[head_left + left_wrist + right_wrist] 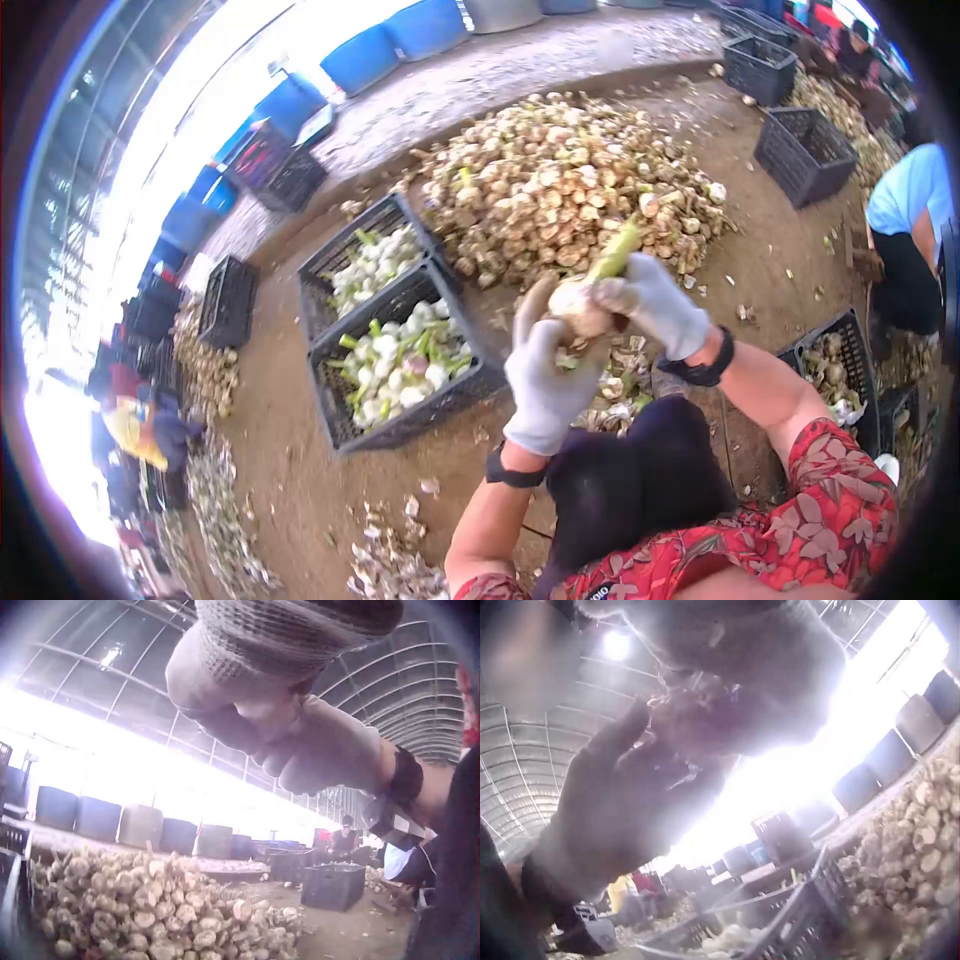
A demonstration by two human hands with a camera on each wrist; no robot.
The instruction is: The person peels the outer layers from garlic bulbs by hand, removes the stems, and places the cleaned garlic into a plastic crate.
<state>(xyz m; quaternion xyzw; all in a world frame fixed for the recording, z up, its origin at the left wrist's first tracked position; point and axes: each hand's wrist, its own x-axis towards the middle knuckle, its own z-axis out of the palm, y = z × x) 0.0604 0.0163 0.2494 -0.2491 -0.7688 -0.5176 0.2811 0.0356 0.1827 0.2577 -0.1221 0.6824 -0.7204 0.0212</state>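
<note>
Garlic bulb with a green stem is raised above the brown ground, in front of the body; take it as the centre of a clock, twelve being the top of the head view. The stem points to about one o'clock. Gloved left hand holds the bulb from seven o'clock, its fingers bent around the lower side, so this grip is narrowed on the bulb. Gloved right hand comes from three o'clock and pinches the bulb beside the stem, also in a closed hold. Exactly where each fingertip presses, I cannot tell, because the wrist views are hazy. For good handling, I judge that the left palm should support the weight, while the right thumb works with light pressure near the surface, so the flesh is not bruised. The stem should not be pulled hard, as it may tear. Large heap of bulbs lies at twelve. Front crate, with white bulbs and green stems, is at eight to nine, and rear crate touches it, at nine. Another crate is at two; blue barrels stand far off, near eleven.
</note>
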